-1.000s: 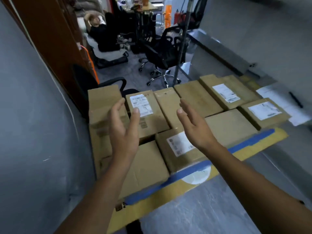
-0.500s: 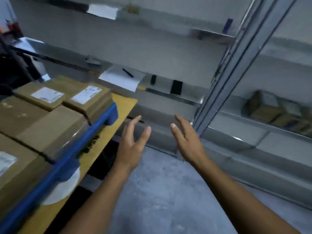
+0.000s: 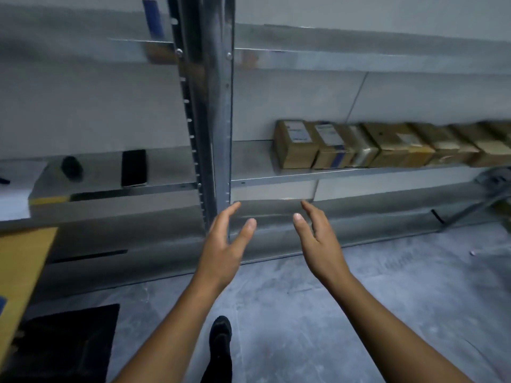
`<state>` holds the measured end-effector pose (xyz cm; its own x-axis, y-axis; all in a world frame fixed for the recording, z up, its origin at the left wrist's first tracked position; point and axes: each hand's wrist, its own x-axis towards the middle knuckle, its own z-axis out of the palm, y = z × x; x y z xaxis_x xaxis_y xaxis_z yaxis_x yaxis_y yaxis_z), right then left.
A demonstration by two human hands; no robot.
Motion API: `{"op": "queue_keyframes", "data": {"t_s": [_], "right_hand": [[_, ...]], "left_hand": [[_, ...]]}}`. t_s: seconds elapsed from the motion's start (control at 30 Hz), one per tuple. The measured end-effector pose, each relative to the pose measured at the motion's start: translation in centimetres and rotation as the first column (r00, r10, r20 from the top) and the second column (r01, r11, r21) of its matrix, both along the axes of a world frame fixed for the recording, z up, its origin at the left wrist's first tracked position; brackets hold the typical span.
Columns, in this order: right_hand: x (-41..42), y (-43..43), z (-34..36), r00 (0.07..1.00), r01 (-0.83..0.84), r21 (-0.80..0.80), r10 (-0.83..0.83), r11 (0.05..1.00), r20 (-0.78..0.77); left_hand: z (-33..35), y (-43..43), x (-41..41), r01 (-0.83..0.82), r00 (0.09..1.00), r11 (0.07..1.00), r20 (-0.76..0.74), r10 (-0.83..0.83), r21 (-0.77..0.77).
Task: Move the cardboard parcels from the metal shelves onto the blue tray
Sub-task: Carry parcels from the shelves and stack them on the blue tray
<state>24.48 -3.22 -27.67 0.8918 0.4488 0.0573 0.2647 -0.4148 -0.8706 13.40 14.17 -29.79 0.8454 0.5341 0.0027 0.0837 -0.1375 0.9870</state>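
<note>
A row of several brown cardboard parcels (image 3: 359, 146) stands on a metal shelf (image 3: 304, 175) at the right, running off the right edge. The leftmost parcel (image 3: 296, 143) carries a white label. My left hand (image 3: 225, 248) and my right hand (image 3: 318, 239) are held out side by side, palms facing each other, fingers apart and empty. Both hands hover below and to the left of the parcels, apart from the shelf. The blue tray is almost out of view; only a yellow board corner (image 3: 22, 272) shows at the left edge.
A steel upright post (image 3: 213, 120) divides the shelving just above my left hand. The left shelf holds a black phone (image 3: 134, 168), a small dark object (image 3: 72, 167) and white paper (image 3: 13, 197). Below lies grey concrete floor (image 3: 359, 299); my black shoe (image 3: 220, 335) is visible.
The view has swung right, from the loaded tray to the metal shelves. The tray's parcels have left the view and the shelf parcels are closer. Both hands stay open and empty.
</note>
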Motion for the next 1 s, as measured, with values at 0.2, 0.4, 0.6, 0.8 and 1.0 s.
{"op": "queue_keyframes", "data": {"t_s": [0.2, 0.4, 0.6, 0.8, 1.0], "right_hand": [[9.9, 1.8, -0.2, 0.99, 0.14, -0.082, -0.141, 0.987, -0.012], [19.0, 4.5, 0.0, 0.978, 0.205, -0.227, -0.191, 0.952, 0.082], [28.6, 6.0, -1.7, 0.974, 0.2, -0.321, -0.153, 0.926, 0.166], [37.1, 7.3, -5.1, 0.985, 0.124, -0.477, -0.049, 0.87, 0.167], [40.8, 8.0, -7.3, 0.974, 0.059, -0.506, 0.062, 0.861, 0.219]], "left_hand": [[-2.6, 2.4, 12.4, 0.075, 0.997, 0.994, -0.029, -0.077, -0.082], [-2.7, 4.7, 22.0, 0.118, 0.989, 0.991, -0.085, -0.122, -0.058], [-3.7, 6.0, 31.3, 0.061, 0.987, 0.998, -0.147, -0.059, 0.009], [-5.8, 5.5, 39.5, -0.02, 0.979, 0.999, -0.201, 0.028, 0.041], [-7.3, 3.9, 44.3, -0.159, 0.946, 0.987, -0.291, 0.144, -0.026]]}}
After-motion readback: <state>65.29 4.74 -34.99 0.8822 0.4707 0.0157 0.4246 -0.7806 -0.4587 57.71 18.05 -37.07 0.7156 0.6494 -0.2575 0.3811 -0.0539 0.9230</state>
